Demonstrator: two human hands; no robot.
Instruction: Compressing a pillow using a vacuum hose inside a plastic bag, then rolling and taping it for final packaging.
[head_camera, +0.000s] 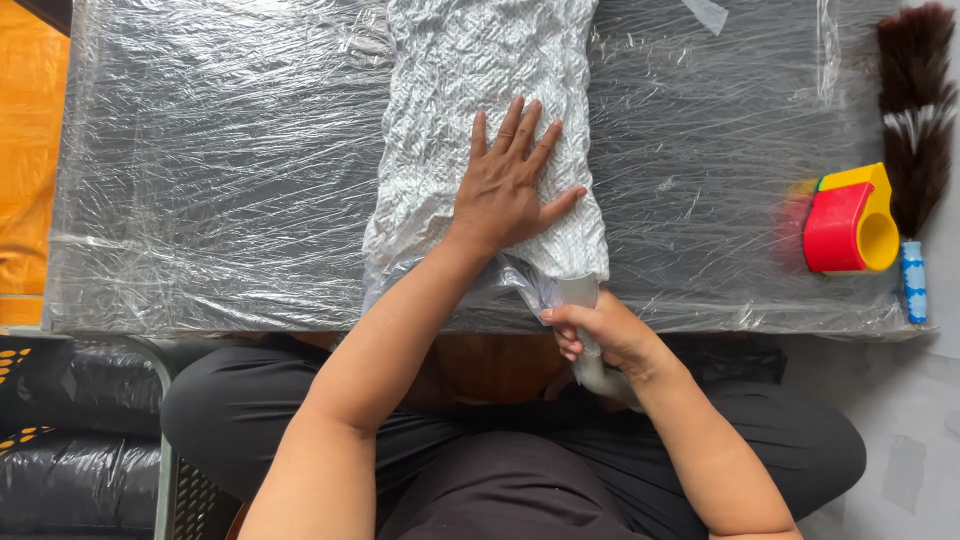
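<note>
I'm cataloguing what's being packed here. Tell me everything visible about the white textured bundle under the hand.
The white bundle looks like crinkled, quilted fabric sealed in a clear plastic bag. It lies flat and lengthwise across the middle of the film-wrapped table, its far end cut off by the frame's top edge. The left hand presses flat on its near part, fingers spread. At the table's edge, the right hand grips the bag's loose, gathered plastic end. Nothing else touches it.

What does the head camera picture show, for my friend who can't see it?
A person's left hand presses flat on a white crinkly cloth in a clear plastic bag, while the right hand pinches the bag's open end at the edge of a plastic-wrapped dark board. A red and yellow tape dispenser and a dark feather duster lie at the right.
</note>
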